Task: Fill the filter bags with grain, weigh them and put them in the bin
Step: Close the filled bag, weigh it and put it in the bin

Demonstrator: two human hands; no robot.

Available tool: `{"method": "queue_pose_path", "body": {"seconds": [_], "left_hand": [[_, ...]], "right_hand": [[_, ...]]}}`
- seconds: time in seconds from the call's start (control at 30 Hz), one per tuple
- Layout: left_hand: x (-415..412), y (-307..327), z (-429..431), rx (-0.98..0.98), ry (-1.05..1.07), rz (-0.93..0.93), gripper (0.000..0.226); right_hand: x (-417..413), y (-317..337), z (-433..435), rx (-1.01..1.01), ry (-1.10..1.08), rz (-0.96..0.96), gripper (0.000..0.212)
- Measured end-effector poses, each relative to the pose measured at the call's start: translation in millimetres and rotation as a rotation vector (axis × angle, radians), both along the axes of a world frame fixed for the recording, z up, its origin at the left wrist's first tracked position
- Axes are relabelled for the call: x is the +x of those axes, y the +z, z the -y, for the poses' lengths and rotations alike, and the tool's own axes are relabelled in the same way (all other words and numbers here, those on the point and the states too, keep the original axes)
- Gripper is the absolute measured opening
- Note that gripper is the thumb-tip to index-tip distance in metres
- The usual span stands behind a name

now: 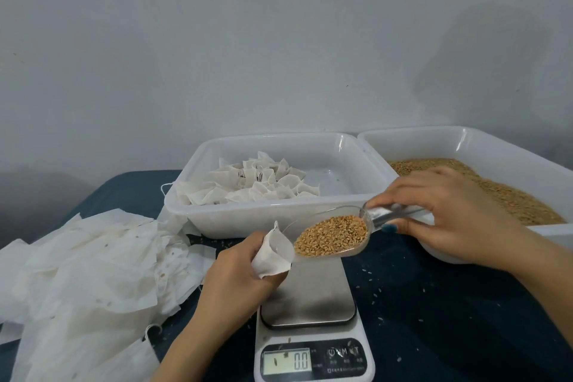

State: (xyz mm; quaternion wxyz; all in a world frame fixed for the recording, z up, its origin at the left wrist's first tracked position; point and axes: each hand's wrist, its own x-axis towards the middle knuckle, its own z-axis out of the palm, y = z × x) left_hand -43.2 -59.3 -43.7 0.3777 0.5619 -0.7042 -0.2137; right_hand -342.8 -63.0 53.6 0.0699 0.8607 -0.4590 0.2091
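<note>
My left hand (238,276) grips a small white filter bag (274,254) with its mouth held open toward the right, just above the kitchen scale (310,313). My right hand (449,214) holds the handle of a clear plastic scoop (331,234) heaped with golden grain, its lip touching the bag's mouth. The scale's steel plate is bare and its display reads 0.0. Behind stands a white bin (366,164) with several filled bags (257,183) piled in its left half.
A second white bin (496,146) at the right holds loose grain (502,192). A heap of flat empty filter bags (86,273) lies on the dark blue tabletop at the left. Stray grains dot the cloth right of the scale. A grey wall stands behind.
</note>
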Motion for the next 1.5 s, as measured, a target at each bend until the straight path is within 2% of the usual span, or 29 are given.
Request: {"method": "queue_pose_path", "body": {"seconds": [0.2,0.3,0.43,0.63,0.77,1.03,1.33,1.5], "left_hand": [[-4.5,1.5,-1.9,-0.002,-0.075,-0.014,0.039],[-6.8,1.5,-3.3,0.0,-0.12,-0.039,0.037],[-8.4,1.0,-4.5,-0.009,-0.153,-0.053,0.03],[-10.0,3.0,-6.6,0.013,-0.233,-0.195,0.031],[-11.5,2.5,-7.7,0.024,-0.275,-0.242,0.038],[-11.2,4.2,-7.7,0.007,-0.282,-0.287,0.025],[-9.7,8.4,-9.5,0.03,-0.278,-0.333,0.024],[-9.0,8.4,-10.2,0.032,-0.279,-0.33,0.025]], "right_hand": [[9.3,19.8,1.0,-0.114,0.033,-0.138,0.037],[17.7,30.3,0.0,-0.143,0.051,-0.183,0.032],[26.2,41.0,-3.8,-0.17,0.06,-0.271,0.035],[33.3,52.1,-6.4,-0.265,0.061,-0.337,0.031],[37.3,55.7,-5.7,-0.339,0.088,-0.347,0.028],[33.0,55.3,-1.8,-0.43,0.097,-0.342,0.03],[18.2,40.7,1.5,-0.439,0.042,-0.256,0.024],[17.2,39.5,2.7,-0.425,0.022,-0.258,0.03]]}}
